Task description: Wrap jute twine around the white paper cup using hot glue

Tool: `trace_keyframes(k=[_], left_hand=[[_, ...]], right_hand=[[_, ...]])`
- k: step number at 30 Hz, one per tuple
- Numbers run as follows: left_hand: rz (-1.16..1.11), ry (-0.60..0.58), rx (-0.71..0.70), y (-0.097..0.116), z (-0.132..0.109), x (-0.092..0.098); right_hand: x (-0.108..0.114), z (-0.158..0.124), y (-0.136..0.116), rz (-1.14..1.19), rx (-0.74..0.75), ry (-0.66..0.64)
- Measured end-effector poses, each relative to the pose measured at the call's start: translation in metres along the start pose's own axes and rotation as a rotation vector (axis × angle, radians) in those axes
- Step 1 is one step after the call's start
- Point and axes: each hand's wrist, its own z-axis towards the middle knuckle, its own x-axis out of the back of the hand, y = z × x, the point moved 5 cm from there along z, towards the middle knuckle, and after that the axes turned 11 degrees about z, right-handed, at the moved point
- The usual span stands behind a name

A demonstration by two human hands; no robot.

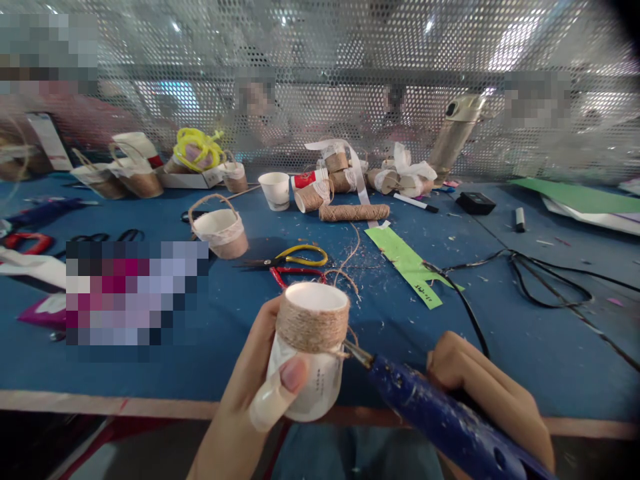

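Two grips work close together above the near edge of the blue surface (200, 347). The left hand (245, 400) is closed around a white paper cup (315, 387), with the thumb pressed flat across its front and the fingers hidden behind. It holds the cup upright in the air, clear of the surface. A band of brown twine (313, 327) wraps the upper part of the cup, just above the thumb.

The right hand (490, 393) is closed around a blue glue gun (440, 413), its fingers curled over the body. The metal nozzle (357, 353) touches the cup's side at the lower edge of the twine band, just right of the left grip. A black cable (525, 280) runs away across the surface beyond the right grip.

Just beyond the cup lie yellow-handled scissors (300, 257) and red-handled scissors (295, 273), with a loose strand of twine (350, 257) curling beside them. A green paper strip (405, 263) lies to their right. Farther out, to the left, stands a twine-wrapped cup with a handle (223, 233). A spool of twine (354, 213), a plain white cup (276, 190) and more wrapped cups lie farther off. A perforated metal screen (320, 80) stands behind them.
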Motion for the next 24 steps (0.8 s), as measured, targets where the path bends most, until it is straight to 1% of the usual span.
trace_keyframes(k=[3,8,12,13,15,17,20,24], left_hand=[[0.061,0.011,0.009,-0.004,-0.002,0.001],[0.182,0.13,0.079,-0.007,-0.006,0.003],[0.199,0.084,0.071,-0.006,-0.005,0.002],[0.201,0.067,0.065,-0.005,-0.004,0.001],[0.203,0.051,0.059,-0.004,-0.004,0.001],[0.196,0.063,0.07,-0.004,-0.004,0.001],[0.182,0.077,0.1,-0.002,-0.005,0.0],[0.197,0.062,0.109,-0.002,-0.005,-0.001]], right_hand=[[-0.001,0.0,-0.001,0.001,-0.009,-0.017],[0.001,-0.002,-0.001,0.025,-0.001,-0.028],[0.002,0.0,-0.005,0.046,0.015,-0.067],[0.001,0.001,-0.006,0.052,0.016,-0.06],[0.0,0.003,-0.008,0.065,0.016,0.003],[-0.002,0.003,-0.01,0.081,0.009,0.062],[-0.004,0.002,-0.011,0.095,0.014,0.119],[-0.004,0.001,-0.01,0.101,0.002,0.109]])
